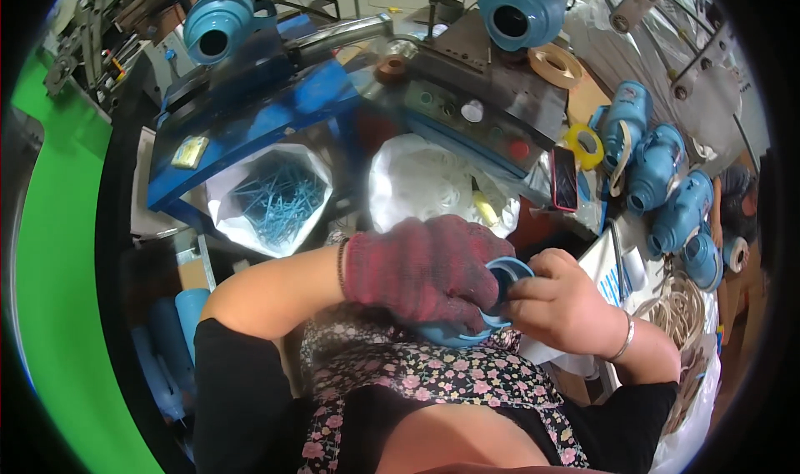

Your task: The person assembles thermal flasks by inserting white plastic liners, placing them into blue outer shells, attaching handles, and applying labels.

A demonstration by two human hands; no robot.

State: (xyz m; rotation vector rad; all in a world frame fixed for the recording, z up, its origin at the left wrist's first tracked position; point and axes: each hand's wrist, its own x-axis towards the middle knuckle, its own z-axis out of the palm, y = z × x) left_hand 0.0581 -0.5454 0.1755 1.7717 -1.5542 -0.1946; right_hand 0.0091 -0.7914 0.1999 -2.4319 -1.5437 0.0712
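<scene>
My left hand, in a dark red knitted glove, wraps over a blue plastic part held close to my chest. My bare right hand pinches the part's round rim from the right, fingers curled on its edge. Most of the part is hidden under the glove; only its rim and lower edge show. A metal bangle sits on my right wrist.
A white bag of blue screws lies ahead left, a white bag of pale rings ahead. Several finished blue parts line the right. A phone, yellow tape roll and a blue machine stand beyond.
</scene>
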